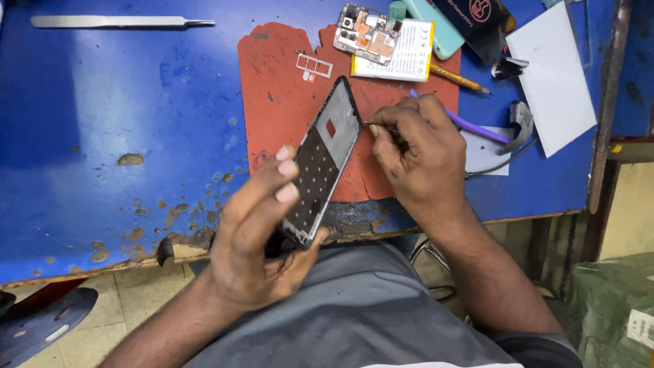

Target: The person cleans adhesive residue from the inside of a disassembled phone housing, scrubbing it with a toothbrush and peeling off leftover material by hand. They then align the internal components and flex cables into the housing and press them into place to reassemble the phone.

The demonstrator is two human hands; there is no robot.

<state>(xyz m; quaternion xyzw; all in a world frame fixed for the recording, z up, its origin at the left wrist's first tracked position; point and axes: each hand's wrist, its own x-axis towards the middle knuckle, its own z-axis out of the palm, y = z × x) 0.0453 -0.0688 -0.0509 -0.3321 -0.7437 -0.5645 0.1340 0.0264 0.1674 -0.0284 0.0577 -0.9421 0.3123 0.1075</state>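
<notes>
1. The left hand (262,232) grips the lower end of a black phone frame (323,157), tilted up over the red mat (279,102) on the blue counter (102,123); fingers wrap its back.
2. The right hand (412,153) pinches a thin metal tool (381,127) at the frame's right edge; a purple tool (470,124) lies under its fingers.
3. The frame looks light, thin and stiff, likely easy to bend or crack; best held by its side rails.
4. Circuit board (368,33) and battery (402,51) lie beyond.
</notes>
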